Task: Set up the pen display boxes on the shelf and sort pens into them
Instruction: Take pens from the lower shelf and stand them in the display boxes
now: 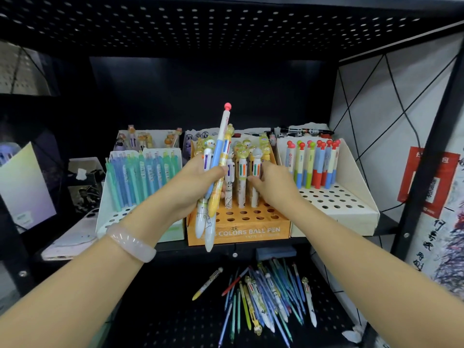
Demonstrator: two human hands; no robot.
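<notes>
Left hand [200, 182] raised, gripping pen bunch [213, 187] – right hand [272, 183] pinching standing pen [254, 184] in orange box [241, 222]

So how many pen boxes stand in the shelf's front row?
3: white cardboard box of teal pens, left; orange cardboard box, centre; white cardboard box of red-capped pens, right. Others partly hidden behind.
</notes>
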